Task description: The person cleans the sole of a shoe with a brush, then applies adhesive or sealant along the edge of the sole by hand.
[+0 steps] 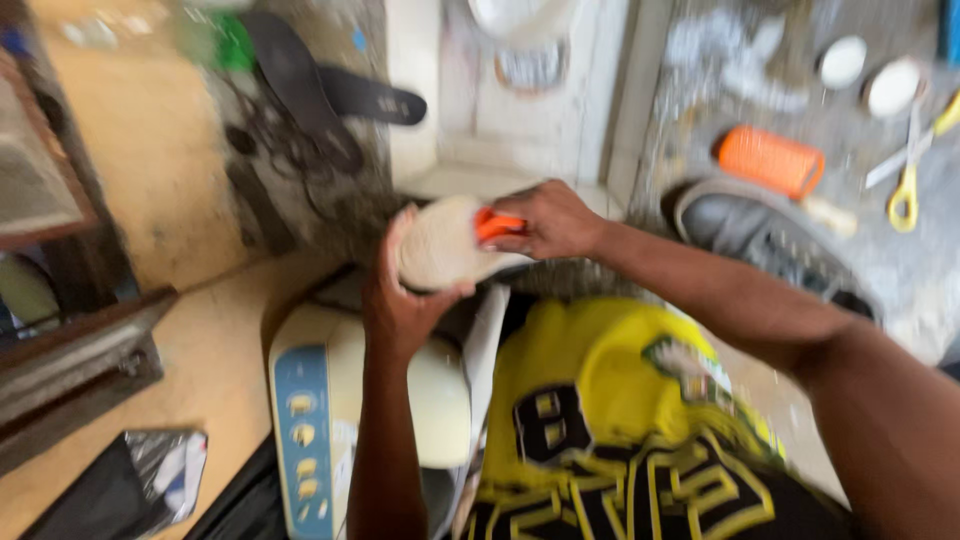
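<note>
Left hand (pixel 400 300) grips pale shoe sole (pixel 440 245), right hand (pixel 550 220) fingers closed on orange brush (pixel 497 224) against it; scrubbing looks mid-way, blur hides result.

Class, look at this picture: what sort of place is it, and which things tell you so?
Probably a shoe-cleaning or repair spot: a grey shoe on the floor, loose black insoles, and yellow-handled scissors.
</note>
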